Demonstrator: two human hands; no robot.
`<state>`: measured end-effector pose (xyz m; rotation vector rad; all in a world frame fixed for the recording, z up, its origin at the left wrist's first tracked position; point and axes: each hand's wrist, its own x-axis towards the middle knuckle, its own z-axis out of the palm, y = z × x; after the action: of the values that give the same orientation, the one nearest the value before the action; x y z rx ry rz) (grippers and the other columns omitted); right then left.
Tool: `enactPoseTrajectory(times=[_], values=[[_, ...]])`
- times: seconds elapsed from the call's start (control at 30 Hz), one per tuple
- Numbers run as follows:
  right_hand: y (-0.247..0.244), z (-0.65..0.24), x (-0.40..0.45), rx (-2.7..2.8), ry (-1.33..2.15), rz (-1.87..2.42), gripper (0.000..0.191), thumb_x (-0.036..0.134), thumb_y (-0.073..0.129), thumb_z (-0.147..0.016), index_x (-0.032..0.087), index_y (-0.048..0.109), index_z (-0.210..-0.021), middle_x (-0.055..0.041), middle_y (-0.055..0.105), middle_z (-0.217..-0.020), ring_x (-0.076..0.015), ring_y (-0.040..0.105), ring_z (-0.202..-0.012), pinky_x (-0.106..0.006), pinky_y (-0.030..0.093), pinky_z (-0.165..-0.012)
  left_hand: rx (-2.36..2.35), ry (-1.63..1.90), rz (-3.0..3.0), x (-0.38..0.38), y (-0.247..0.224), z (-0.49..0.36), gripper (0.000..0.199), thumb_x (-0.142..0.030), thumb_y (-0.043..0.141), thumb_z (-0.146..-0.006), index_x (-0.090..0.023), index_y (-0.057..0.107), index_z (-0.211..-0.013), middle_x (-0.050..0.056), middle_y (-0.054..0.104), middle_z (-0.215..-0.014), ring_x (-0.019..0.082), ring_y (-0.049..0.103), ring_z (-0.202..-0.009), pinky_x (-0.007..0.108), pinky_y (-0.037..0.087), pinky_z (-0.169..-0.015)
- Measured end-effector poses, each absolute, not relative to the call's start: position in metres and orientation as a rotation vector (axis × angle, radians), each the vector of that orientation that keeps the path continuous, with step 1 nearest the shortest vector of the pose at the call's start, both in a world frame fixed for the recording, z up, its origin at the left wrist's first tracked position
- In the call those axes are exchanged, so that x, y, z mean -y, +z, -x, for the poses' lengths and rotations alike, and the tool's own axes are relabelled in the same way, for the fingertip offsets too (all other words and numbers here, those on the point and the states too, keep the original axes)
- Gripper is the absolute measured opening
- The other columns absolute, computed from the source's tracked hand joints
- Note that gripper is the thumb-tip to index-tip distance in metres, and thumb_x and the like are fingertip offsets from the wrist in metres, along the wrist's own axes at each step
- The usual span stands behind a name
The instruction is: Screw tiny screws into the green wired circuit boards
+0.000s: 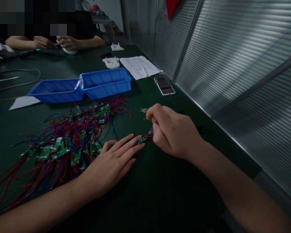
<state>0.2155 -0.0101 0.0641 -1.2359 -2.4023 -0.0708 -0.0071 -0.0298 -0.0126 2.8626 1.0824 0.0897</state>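
Note:
My left hand (pixel 117 158) lies flat with its fingers stretched out, the fingertips on a small green circuit board (pixel 142 140) on the table. Red wire shows at the board's right end. My right hand (pixel 171 131) is closed around a slim tool with a bluish end (pixel 151 130), which points down at that end of the board; most of the tool is hidden in the fist. To the left of my left hand spreads a heap of circuit boards (pixel 60 147) with red and blue wires. Beyond my right hand sits a little pile of tiny metallic pieces (pixel 144 110).
Two blue bins (pixel 106 84) stand behind the heap. Farther back are white plastic parts (pixel 111 62), a printed sheet (pixel 139 66) and a phone (pixel 166 86). A co-worker's hands (pixel 68 42) hold a white part across the table. A blind-covered glass partition (pixel 232 64) runs along the right.

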Motion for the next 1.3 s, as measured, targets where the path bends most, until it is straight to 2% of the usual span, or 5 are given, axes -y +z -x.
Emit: enactPoseTrajectory(times=[0.4, 0.67, 0.97, 1.13, 1.3], values=[[0.058, -0.221, 0.013, 2.386, -0.341, 1.219, 0.035, 0.05, 0.041, -0.088, 0.019, 0.054, -0.075, 0.0003, 0.053, -0.06, -0.01, 0.047, -0.057, -0.026, 0.02, -0.052, -1.006, 0.058, -2.92, 0.028, -0.01, 0.012, 0.054, -0.032, 0.035, -0.095, -0.031, 0.013, -0.144, -0.001, 0.029, -0.148, 0.024, 0.026, -0.135, 0.039, 0.029, -0.096], [0.064, -0.219, 0.008, 2.429, 0.089, 1.195, 0.024, 0.026, 0.03, -0.092, 0.015, 0.046, -0.105, -0.0034, 0.06, -0.088, -0.0103, 0.053, -0.071, -0.022, 0.029, -0.056, -1.015, 0.037, -2.899, 0.026, -0.011, 0.013, 0.052, -0.031, 0.032, -0.096, -0.033, 0.013, -0.144, -0.004, 0.018, -0.152, 0.02, 0.019, -0.138, 0.037, 0.029, -0.098], [0.061, -0.219, 0.011, 2.338, -0.202, 1.338, 0.052, 0.062, 0.034, -0.086, 0.018, 0.054, -0.068, -0.0001, 0.052, -0.055, -0.0103, 0.047, -0.056, -0.026, 0.021, -0.052, -0.997, 0.111, -2.88, 0.026, -0.013, 0.013, 0.051, -0.033, 0.034, -0.095, -0.033, 0.019, -0.143, 0.0, 0.032, -0.147, 0.023, 0.03, -0.133, 0.039, 0.03, -0.098], [0.056, -0.214, 0.009, 2.333, -0.025, 1.238, 0.026, 0.031, 0.033, -0.088, 0.016, 0.048, -0.102, -0.0041, 0.06, -0.088, -0.0125, 0.052, -0.074, -0.023, 0.028, -0.054, -0.997, 0.061, -2.844, 0.026, -0.01, 0.012, 0.049, -0.033, 0.032, -0.095, -0.034, 0.019, -0.143, -0.001, 0.023, -0.151, 0.024, 0.024, -0.136, 0.041, 0.03, -0.098], [0.058, -0.219, 0.004, 2.411, 0.146, 1.164, 0.023, 0.023, 0.03, -0.09, 0.017, 0.048, -0.102, -0.0018, 0.06, -0.087, -0.0108, 0.054, -0.075, -0.022, 0.034, -0.062, -0.993, 0.086, -2.823, 0.026, -0.009, 0.012, 0.049, -0.033, 0.032, -0.095, -0.035, 0.019, -0.142, -0.002, 0.022, -0.151, 0.023, 0.022, -0.137, 0.04, 0.029, -0.099]])
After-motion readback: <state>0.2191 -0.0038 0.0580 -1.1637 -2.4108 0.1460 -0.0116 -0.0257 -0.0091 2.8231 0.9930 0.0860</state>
